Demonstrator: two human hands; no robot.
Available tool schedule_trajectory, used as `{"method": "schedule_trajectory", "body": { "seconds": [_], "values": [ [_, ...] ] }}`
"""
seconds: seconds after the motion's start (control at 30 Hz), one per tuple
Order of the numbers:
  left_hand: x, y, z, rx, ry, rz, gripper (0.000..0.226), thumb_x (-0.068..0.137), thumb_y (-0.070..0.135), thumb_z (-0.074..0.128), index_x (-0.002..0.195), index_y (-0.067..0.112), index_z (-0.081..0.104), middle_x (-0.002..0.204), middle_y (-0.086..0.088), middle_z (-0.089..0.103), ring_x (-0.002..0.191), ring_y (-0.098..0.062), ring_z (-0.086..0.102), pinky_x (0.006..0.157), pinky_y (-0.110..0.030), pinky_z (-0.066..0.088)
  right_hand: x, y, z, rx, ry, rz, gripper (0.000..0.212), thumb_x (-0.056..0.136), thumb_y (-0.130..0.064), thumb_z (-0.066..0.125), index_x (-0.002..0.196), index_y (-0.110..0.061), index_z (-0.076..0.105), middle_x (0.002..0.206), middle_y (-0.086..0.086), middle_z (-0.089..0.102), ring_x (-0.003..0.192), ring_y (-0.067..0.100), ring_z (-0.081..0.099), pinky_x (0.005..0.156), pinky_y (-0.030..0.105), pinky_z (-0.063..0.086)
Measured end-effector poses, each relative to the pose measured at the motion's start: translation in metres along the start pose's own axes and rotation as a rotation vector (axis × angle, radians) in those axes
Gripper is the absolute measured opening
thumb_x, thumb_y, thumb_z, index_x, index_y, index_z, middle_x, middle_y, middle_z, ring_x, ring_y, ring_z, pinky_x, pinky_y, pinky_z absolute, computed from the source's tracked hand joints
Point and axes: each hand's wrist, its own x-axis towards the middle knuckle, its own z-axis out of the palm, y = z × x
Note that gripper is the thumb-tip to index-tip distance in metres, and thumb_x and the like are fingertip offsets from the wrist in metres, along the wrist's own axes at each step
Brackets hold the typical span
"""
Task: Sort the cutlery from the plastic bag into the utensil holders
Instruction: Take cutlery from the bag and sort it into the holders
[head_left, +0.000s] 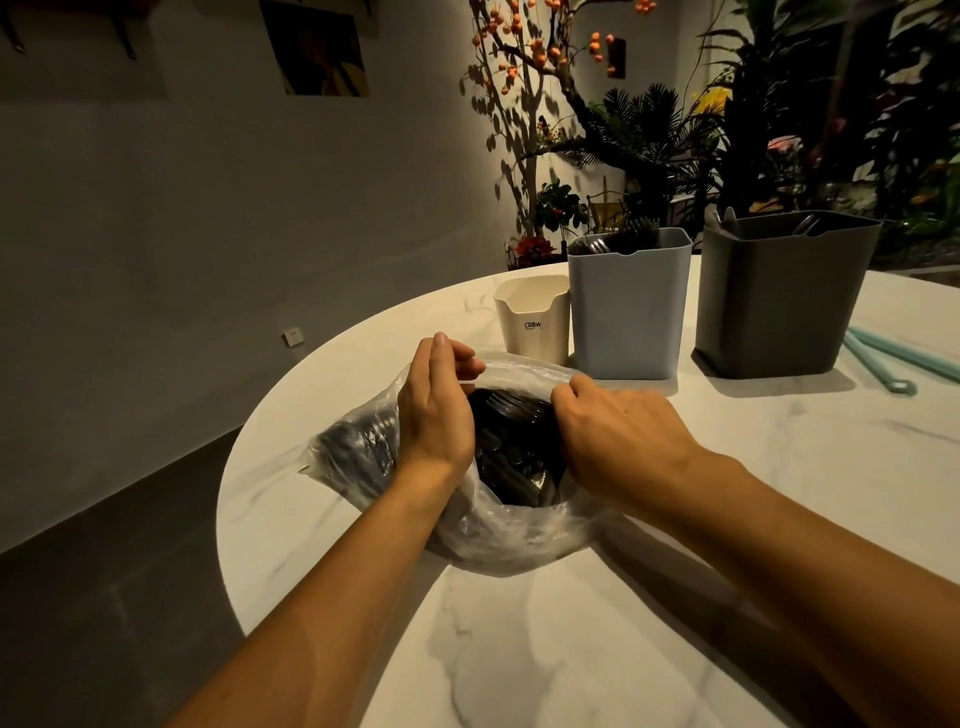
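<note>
Standing beside the round white marble worktop (623, 597), I see a clear, crinkled plastic bag (519, 540) of dark cutlery (511, 457) lying near its left edge. Both hands are at the bag's mouth: the left hand (436, 410) pinches the far-left lip between thumb and fingers, and the right hand (618, 436) has its fingers curled over the right lip, spreading the opening.

Just behind the bag stand three holders in a row: a small cream plastic holder (530, 322), a taller pale grey-blue holder (628, 312) to its right with utensils already poking out, and a dark grey holder (779, 296) further right, also holding some.

The film looks thin, limp and slippery, so it will likely slump shut if released. The pieces inside seem light, stiff plastic, tangled together; best picked by the handles, one kind at a time, while one hand holds the rim.
</note>
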Motion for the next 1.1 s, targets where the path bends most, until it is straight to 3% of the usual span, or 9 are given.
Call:
{"method": "schedule_trajectory", "body": {
  "seconds": [0.07,0.17,0.23,0.33,0.43,0.63,0.77,0.9,1.1],
  "values": [
    [0.0,0.001,-0.001,-0.005,0.012,-0.003,0.046,0.096,0.049,0.025,0.093,0.018,0.059,0.096,-0.004,0.067,0.096,-0.017,0.065,0.091,-0.034,0.053,-0.004,0.003,-0.004,-0.045,0.024,-0.006,0.03,0.102,-0.032,0.044,0.126,-0.015,0.045,0.111,0.003,0.055,0.087,0.021,0.061,0.074,0.033,0.051],
    [-0.003,0.004,-0.002,-0.01,0.034,0.029,0.042,0.107,0.038,0.026,0.097,0.014,0.059,0.098,-0.004,0.067,0.095,-0.014,0.064,0.089,-0.027,0.052,-0.013,0.014,-0.014,-0.059,0.067,0.012,0.024,0.103,-0.038,0.036,0.116,-0.021,0.046,0.087,-0.005,0.049,0.071,0.017,0.055,0.069,0.032,0.052],
    [-0.003,0.006,-0.004,-0.019,0.035,0.043,0.042,0.104,0.041,0.026,0.097,0.017,0.059,0.099,-0.001,0.067,0.098,-0.012,0.064,0.089,-0.023,0.051,-0.016,0.023,-0.021,-0.057,0.015,-0.005,0.021,0.103,-0.042,0.035,0.11,-0.024,0.043,0.076,-0.008,0.044,0.066,0.013,0.051,0.065,0.027,0.05],
    [-0.002,0.007,-0.005,-0.042,0.03,0.025,0.045,0.093,0.05,0.025,0.099,0.023,0.06,0.106,0.003,0.068,0.106,-0.01,0.063,0.097,-0.026,0.05,-0.018,0.035,-0.027,0.162,-0.122,0.018,0.01,0.102,-0.039,0.039,0.099,-0.03,0.04,0.075,-0.008,0.047,0.067,0.009,0.049,0.061,0.023,0.046],
    [-0.001,0.006,-0.005,-0.073,0.011,-0.027,0.048,0.091,0.053,0.025,0.106,0.024,0.06,0.115,0.005,0.068,0.114,-0.01,0.062,0.107,-0.031,0.047,-0.015,0.044,-0.025,0.497,-0.202,0.082,0.009,0.103,-0.028,0.044,0.101,-0.026,0.052,0.078,-0.005,0.054,0.069,0.011,0.051,0.058,0.02,0.042],
    [-0.002,0.003,-0.003,-0.023,-0.076,-0.07,0.047,0.101,0.053,0.023,0.112,0.026,0.06,0.119,0.003,0.067,0.117,-0.012,0.059,0.111,-0.038,0.043,-0.014,0.047,-0.022,0.725,-0.164,0.151,0.016,0.103,-0.023,0.044,0.098,-0.018,0.059,0.077,-0.001,0.056,0.071,0.016,0.053,0.061,0.021,0.044],
    [-0.003,0.004,-0.002,0.009,-0.134,-0.09,0.048,0.099,0.058,0.023,0.11,0.03,0.061,0.115,0.003,0.068,0.114,-0.013,0.062,0.11,-0.042,0.044,-0.015,0.043,-0.02,0.679,-0.069,0.165,0.018,0.101,-0.028,0.049,0.104,-0.017,0.062,0.08,0.0,0.06,0.072,0.021,0.057,0.067,0.038,0.051],
    [-0.004,0.005,-0.002,0.06,-0.191,-0.099,0.051,0.089,0.066,0.024,0.103,0.035,0.061,0.115,0.005,0.069,0.114,-0.013,0.062,0.109,-0.044,0.044,-0.015,0.039,-0.015,0.595,0.044,0.163,0.019,0.1,-0.034,0.049,0.104,-0.021,0.061,0.077,-0.006,0.058,0.068,0.016,0.054,0.058,0.026,0.042],
    [-0.008,0.005,-0.002,0.175,-0.315,-0.068,0.048,0.095,0.064,0.021,0.11,0.04,0.06,0.123,0.013,0.064,0.119,-0.006,0.057,0.111,-0.039,0.041,-0.013,0.03,-0.015,0.45,0.17,0.139,0.022,0.099,-0.044,0.048,0.106,-0.027,0.059,0.089,-0.003,0.067,0.074,0.016,0.059,0.07,0.034,0.056]
  ]
}}
